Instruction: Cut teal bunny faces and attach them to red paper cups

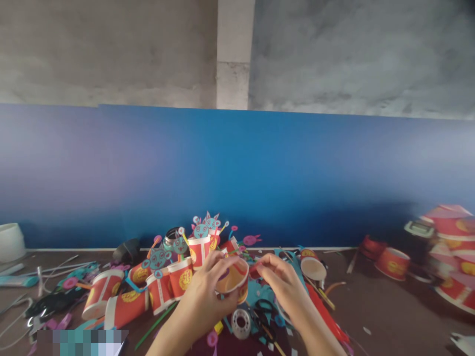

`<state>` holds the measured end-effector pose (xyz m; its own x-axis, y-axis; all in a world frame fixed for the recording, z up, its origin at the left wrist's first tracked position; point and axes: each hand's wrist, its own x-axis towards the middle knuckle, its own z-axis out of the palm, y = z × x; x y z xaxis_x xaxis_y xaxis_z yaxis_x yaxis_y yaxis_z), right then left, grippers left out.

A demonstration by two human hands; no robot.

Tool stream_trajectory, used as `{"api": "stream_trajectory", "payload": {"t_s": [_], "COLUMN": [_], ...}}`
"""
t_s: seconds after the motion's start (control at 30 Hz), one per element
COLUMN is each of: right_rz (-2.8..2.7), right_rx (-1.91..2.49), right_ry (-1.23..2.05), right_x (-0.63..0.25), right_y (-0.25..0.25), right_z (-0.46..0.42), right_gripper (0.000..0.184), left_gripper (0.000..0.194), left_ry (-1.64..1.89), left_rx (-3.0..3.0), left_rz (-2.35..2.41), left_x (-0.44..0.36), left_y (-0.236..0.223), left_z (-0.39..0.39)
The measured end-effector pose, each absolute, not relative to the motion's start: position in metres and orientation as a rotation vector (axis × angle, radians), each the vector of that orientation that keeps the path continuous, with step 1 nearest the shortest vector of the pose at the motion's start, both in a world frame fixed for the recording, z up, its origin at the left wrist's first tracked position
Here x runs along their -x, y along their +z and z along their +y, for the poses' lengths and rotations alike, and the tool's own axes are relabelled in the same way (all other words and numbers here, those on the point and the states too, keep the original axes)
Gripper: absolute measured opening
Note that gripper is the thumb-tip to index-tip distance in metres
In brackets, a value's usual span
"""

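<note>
My left hand (206, 291) grips a paper cup (243, 277) near the rim. The cup is tilted so that its pale inside shows. Just right of the cup, my right hand (284, 279) pinches a small red piece (255, 269) between thumb and fingertips; its exact kind cannot be made out. Below the hands lie a roll of clear tape (241, 324), dark-handled scissors (264, 307) and blue paper cutouts (260, 291). Left of my left hand, several red cups with yellow emblems (180, 278) stand or lie about, some topped with blue paper animal faces (201, 231).
Stacked red cups (458, 267) rise at the far right, near a lone red cup (393, 263). Another cup (313, 267) lies on its side behind my right hand. Cords and a black tool (55, 301) clutter the left. A blue panel (237, 173) borders the table's back.
</note>
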<state>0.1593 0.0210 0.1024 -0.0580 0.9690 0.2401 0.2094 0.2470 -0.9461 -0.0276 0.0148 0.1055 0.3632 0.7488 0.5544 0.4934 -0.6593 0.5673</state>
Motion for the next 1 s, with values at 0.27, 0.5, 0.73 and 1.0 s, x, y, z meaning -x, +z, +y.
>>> {"api": "stream_trajectory", "payload": {"t_s": [0.27,0.5,0.73,1.0], "right_rz": [-1.597,-1.631,-1.644,-1.812], "right_rx": [1.155,1.195,1.175,1.157], "right_ry": [0.958,0.96,1.003,1.028], "right_x": [-0.157,-0.16,-0.162,-0.156], "right_y": [0.099,0.096,0.095,0.095], "right_z": [0.023,0.023,0.022,0.02], "right_gripper": [0.015,0.013,0.013,0.061], "left_gripper": [0.052,0.058,0.052,0.094], "left_ry": [1.138,1.054,0.991,1.062], "left_rx": [-2.426,-2.452,-2.381,-2.069], "left_rz": [1.148,1.208,1.174,1.163], "left_x": [0.029,0.033,0.036,0.04], "left_y": [0.101,0.098,0.105,0.094], "left_z": [0.015,0.016,0.014,0.018]}}
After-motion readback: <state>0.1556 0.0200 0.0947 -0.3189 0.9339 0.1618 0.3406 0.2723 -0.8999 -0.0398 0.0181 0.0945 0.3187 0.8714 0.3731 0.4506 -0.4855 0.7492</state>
